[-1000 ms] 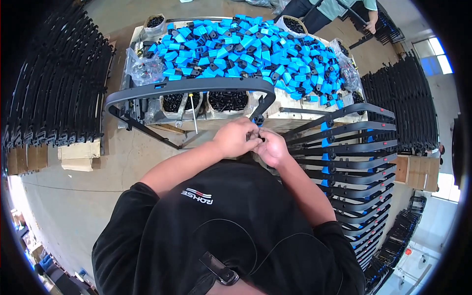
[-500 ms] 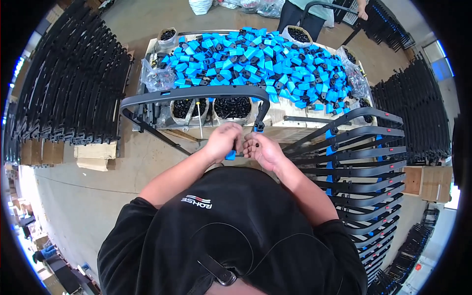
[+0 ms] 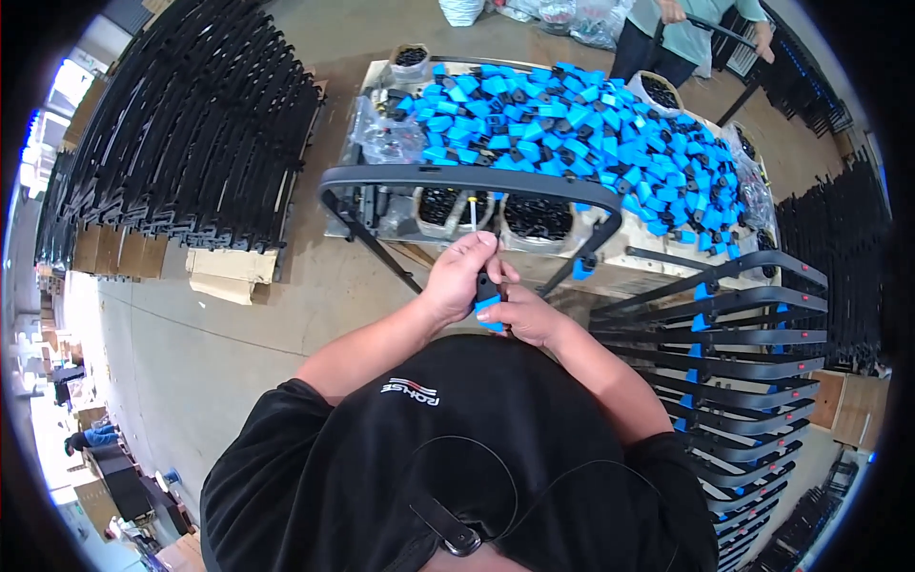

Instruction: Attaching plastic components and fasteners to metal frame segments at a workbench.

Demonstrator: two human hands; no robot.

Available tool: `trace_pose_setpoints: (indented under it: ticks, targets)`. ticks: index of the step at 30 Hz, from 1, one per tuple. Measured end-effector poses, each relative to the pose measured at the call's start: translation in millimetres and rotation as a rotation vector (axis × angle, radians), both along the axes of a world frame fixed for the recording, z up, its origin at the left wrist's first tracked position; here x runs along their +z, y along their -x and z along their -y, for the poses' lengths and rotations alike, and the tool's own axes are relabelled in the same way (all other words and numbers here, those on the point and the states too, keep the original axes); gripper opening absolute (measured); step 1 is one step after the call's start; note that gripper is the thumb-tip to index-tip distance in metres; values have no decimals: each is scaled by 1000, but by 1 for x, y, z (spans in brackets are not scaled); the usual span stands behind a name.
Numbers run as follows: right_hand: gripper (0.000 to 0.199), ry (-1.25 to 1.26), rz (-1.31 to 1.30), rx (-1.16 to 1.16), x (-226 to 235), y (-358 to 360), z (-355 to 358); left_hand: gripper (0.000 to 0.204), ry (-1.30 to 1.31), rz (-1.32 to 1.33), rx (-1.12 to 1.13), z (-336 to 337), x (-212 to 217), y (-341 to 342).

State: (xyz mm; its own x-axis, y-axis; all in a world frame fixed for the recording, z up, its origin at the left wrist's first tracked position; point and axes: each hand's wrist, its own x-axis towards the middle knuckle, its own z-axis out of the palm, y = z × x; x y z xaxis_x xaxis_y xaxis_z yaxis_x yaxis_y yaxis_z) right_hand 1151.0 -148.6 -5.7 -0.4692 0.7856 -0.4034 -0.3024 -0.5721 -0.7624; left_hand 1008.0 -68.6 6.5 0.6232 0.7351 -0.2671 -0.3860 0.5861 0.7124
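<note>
A blue and black plastic piece (image 3: pixel 489 303) is held between my two hands, low in front of my chest. My left hand (image 3: pixel 459 283) closes round its upper black part. From the other side, my right hand (image 3: pixel 530 315) has its thumb on the blue part, fingers curled behind. Whether a small part is also in the fingers is hidden. Just beyond stands a black curved frame (image 3: pixel 467 175), with a similar blue piece (image 3: pixel 584 267) on its right leg. A thin rod with a yellow top (image 3: pixel 473 208) shows between the tubs, above my left hand.
A table carries a large heap of blue and black pieces (image 3: pixel 581 129). Tubs of small black parts (image 3: pixel 537 217) stand along its near edge. Nested black frames (image 3: pixel 753 338) stand at right, more stacked frames (image 3: pixel 191 124) at left. Another person (image 3: pixel 658 38) handles a frame beyond the table.
The view has swung, shifting the scene rightward. My right hand, earlier palm-up with a small black part, has turned and now grips the blue piece together with my left.
</note>
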Motion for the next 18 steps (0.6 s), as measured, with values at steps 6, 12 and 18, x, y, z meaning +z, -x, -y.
trace_pose_setpoints:
  ticks: [6,12,18]
  targets:
    - [23,-71,325,-36,-31,100,-42,16,-543,-339,-28,-39,-34,96]
    - [22,257,220,-285,-53,174,-83,20,-536,-615,74,-104,-52,239]
    - [22,249,342,-145,-87,219,-131,22,-90,-704,-34,-126,-122,304]
